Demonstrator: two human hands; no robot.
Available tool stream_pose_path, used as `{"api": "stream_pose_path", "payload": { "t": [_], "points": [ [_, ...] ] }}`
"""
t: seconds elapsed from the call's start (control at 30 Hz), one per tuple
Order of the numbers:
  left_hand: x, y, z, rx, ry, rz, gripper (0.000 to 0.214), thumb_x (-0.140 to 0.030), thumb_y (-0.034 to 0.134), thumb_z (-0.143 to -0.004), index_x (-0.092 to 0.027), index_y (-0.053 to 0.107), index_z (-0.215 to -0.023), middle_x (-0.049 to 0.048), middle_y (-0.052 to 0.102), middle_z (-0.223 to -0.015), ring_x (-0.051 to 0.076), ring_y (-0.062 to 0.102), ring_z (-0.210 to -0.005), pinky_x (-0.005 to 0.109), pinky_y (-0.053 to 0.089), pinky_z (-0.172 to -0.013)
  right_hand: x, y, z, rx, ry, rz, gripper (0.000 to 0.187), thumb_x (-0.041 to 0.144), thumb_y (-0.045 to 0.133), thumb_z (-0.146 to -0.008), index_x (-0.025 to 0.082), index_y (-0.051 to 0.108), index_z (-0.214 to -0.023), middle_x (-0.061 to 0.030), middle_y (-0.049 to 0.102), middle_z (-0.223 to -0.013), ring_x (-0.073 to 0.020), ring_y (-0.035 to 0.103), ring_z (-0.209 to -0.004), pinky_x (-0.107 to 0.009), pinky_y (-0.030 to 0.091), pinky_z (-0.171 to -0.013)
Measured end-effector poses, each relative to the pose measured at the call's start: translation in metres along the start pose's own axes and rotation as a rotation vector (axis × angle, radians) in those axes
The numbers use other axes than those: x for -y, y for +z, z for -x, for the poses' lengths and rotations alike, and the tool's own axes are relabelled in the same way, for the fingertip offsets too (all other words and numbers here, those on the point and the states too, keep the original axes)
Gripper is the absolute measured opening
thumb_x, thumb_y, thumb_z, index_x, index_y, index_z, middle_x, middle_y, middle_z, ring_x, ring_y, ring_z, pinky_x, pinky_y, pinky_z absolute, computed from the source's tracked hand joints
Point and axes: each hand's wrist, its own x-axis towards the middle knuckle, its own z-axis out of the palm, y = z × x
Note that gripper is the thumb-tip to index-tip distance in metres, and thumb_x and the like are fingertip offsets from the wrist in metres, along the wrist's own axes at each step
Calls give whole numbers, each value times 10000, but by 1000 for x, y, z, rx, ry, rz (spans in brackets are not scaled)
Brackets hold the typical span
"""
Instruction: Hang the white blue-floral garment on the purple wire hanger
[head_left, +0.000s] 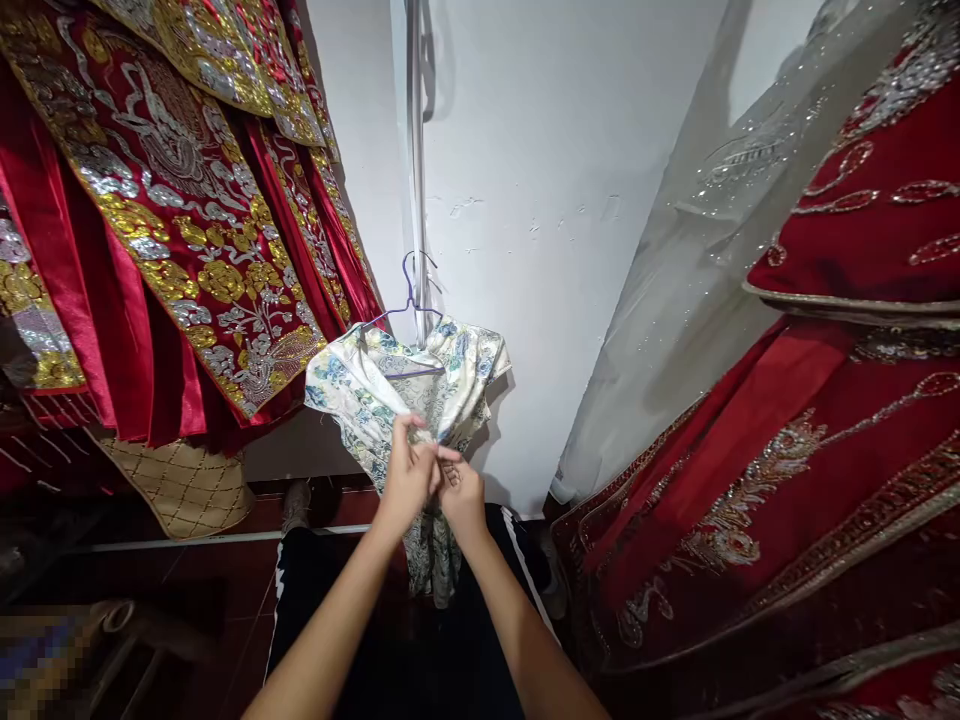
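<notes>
A white floral dress (352, 385) with blue and green flowers hangs from a purple hanger (409, 300) in front of me. My left hand (411, 465) pinches the fabric at the front, just below the neckline. Right beside it, my right hand (457, 485) has its fingers curled at the same spot, and the two hands touch. Whatever small part of the front lies between the fingertips is hidden. Below my hands the narrow lower part of the dress (433, 560) falls between my knees.
At the left hang red garments (180, 200) with gold and silver embroidery. To the right are a sheer white sparkling gown (660, 300) and a red beaded one (750, 480). A pale wall (540, 150) with a vertical metal pole (412, 150) stands behind the dress.
</notes>
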Motion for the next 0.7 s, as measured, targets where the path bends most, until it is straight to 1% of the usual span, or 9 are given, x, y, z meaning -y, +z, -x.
{"api": "stream_pose_path", "payload": {
  "t": [0.07, 0.17, 0.23, 0.3, 0.37, 0.43, 0.53, 0.6, 0.7],
  "points": [
    [-31, -3, -35, -78, 46, 102, 373, -193, 547, -832, -276, 263, -1058, -111, 567, -621, 48, 373, -338, 169, 243, -408, -6, 0, 1, -42, 16, 42, 309, 467, 544, -856, 235, 471, -666, 25, 432, -553, -161, 441, -531, -287, 380, -537],
    [-80, -7, -85, -112, 91, 153, 441, -90, 558, -718, -268, 239, -964, -121, 488, -603, 76, 555, -420, 138, 196, -426, -21, -3, 16, -40, 27, 112, 382, 514, 537, -854, 239, 403, -625, 36, 345, -540, -153, 376, -517, -284, 327, -515],
    [-106, -6, -104, -113, 168, 132, 440, -78, 551, -701, -263, 242, -954, -106, 490, -644, 89, 611, -457, 125, 165, -428, -26, -9, 23, 14, 38, 124, 404, 534, 553, -841, 238, 404, -612, 36, 332, -535, -154, 371, -514, -284, 317, -506],
    [-121, -6, -109, -101, 243, 95, 418, -84, 542, -711, -255, 254, -960, -90, 515, -676, 86, 616, -456, 119, 169, -426, -20, -18, 21, 119, 38, 128, 403, 535, 587, -826, 233, 453, -596, 33, 360, -522, -154, 387, -504, -287, 326, -498],
    [-125, -7, -103, -65, 276, 39, 387, -98, 535, -731, -248, 271, -972, -75, 560, -693, 66, 564, -414, 127, 215, -419, 3, -33, 4, 217, 9, 121, 333, 515, 608, -829, 226, 590, -665, 10, 480, -558, -168, 457, -527, -296, 372, -506],
    [-120, -10, -95, -17, 260, -35, 346, -121, 523, -757, -247, 278, -967, -65, 603, -694, 48, 480, -368, 145, 265, -412, 42, -50, -25, 227, -60, 110, 300, 485, 585, -868, 227, 703, -966, -40, 638, -739, -195, 556, -631, -310, 442, -548],
    [-106, -14, -87, 48, 228, -144, 287, -153, 488, -795, -255, 260, -937, -70, 621, -674, 56, 418, -359, 170, 304, -411, 112, -66, -83, 189, -269, 186, 481, 436, 486, -950, 270, 505, -1401, -62, 675, -939, -191, 588, -707, -309, 474, -585],
    [-100, -14, -84, 69, 239, -219, 244, -174, 463, -822, -255, 263, -937, -69, 617, -675, 63, 407, -380, 180, 318, -424, 152, -68, -120, 243, -467, 358, 458, 365, 460, -974, 285, 471, -1425, -47, 664, -966, -177, 568, -717, -307, 459, -636],
    [-97, -16, -82, 65, 266, -326, 216, -190, 464, -843, -249, 296, -965, -66, 606, -679, 61, 401, -421, 177, 321, -455, 188, -63, -158, 338, -750, 678, 211, 285, 524, -943, 228, 675, -1079, -58, 645, -949, -210, 549, -857, -315, 415, -717]
  ]
}}
